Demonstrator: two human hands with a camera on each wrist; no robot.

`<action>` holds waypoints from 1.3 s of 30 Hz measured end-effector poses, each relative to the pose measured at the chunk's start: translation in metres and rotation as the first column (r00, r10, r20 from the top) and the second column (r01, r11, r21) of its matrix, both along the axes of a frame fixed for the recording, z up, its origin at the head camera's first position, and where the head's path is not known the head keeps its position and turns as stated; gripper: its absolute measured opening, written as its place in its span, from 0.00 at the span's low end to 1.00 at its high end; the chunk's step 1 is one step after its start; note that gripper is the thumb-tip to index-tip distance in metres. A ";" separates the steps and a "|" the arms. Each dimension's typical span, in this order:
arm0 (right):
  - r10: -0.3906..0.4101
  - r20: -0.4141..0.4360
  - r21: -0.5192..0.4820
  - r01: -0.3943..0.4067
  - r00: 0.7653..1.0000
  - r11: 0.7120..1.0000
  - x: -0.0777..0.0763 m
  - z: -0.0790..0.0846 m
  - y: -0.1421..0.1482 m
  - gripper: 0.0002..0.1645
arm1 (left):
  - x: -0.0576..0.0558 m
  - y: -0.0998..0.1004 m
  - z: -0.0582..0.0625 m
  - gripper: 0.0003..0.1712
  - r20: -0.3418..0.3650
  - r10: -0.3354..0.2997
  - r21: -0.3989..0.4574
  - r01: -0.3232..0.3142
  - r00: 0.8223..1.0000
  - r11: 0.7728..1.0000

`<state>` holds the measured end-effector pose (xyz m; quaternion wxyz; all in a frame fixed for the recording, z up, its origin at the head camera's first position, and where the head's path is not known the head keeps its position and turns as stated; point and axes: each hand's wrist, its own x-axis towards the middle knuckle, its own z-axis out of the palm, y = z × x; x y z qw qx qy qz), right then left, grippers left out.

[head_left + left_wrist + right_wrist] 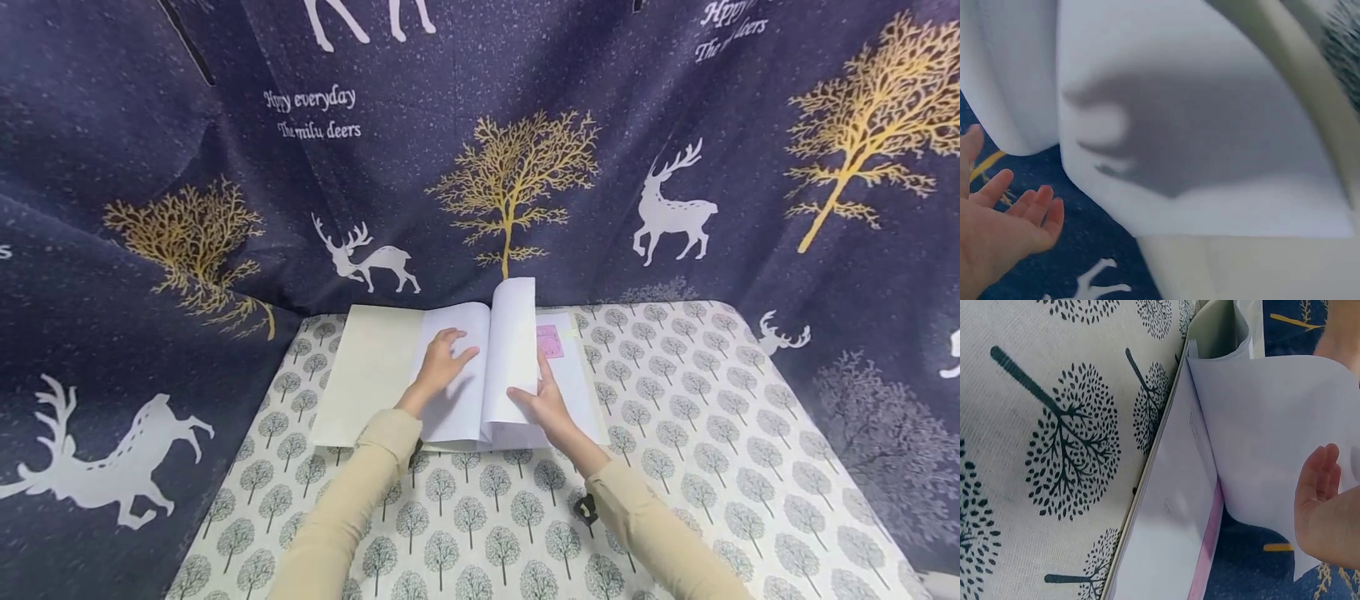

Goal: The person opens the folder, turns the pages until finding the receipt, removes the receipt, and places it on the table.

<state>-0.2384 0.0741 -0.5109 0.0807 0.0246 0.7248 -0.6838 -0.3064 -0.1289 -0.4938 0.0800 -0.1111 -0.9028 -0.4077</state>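
A large booklet with a cream cover [371, 375] lies spread on the table. My right hand [550, 406] holds a raised white page [512, 354] at its right edge, thumb on the near face and fingers behind it. In the right wrist view the same hand [1325, 506] overlaps the curving sheet [1272, 437]. Over the left white page [453, 417] hovers my left hand [441, 364], fingers spread and nothing in them. The left wrist view has that hand [1013, 231] beside the paper, with a hand-shaped shadow on the sheet [1210, 212].
A pink printed rectangle [550, 341] shows on the right-hand page, partly behind the raised sheet. The tabletop cloth [465, 517] has a tree print. Dark blue fabric [465, 225] with deer and trees hangs behind and at both sides.
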 end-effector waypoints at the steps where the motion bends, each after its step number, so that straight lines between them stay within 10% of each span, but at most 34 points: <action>1: 0.005 -0.003 -0.003 -0.005 1.000 1.000 0.001 0.000 -0.001 0.60 | -0.001 0.004 0.003 0.30 -0.002 -0.008 0.007 0.008 1.000 1.000; 20: 0.104 -0.075 -0.094 -0.111 0.992 0.989 0.011 0.005 -0.020 0.57 | -0.004 0.057 0.049 0.41 0.049 -0.113 -0.012 0.113 0.992 0.993; 30: 0.138 -0.114 -0.007 -0.140 0.984 0.990 0.013 0.007 -0.033 0.45 | 0.002 0.084 0.084 0.39 0.000 0.003 -0.168 -0.003 1.000 0.986; 39: 0.153 -0.116 0.015 -0.152 0.981 0.988 0.016 0.008 -0.039 0.40 | 0.000 0.096 0.078 0.42 0.076 -0.039 -0.053 0.043 0.996 0.998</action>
